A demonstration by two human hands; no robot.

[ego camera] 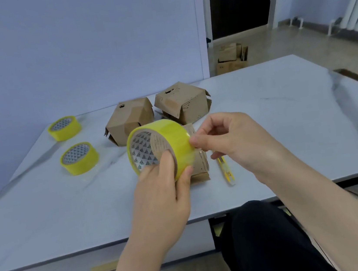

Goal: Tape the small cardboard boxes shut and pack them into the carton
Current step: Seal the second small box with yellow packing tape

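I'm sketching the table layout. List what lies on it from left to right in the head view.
Back tape roll → left cardboard box → right cardboard box → yellow cutter. Left out for overlap: front tape roll, held tape roll, third box.

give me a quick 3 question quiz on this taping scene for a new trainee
1. True or false: the left hand holds a tape roll up off the table.
2. How many other rolls lie on the table?
3. The yellow cutter lies: A) inside a box B) on the table, right of the nearest box C) on top of a roll.
Key: 1 true; 2 two; 3 B.
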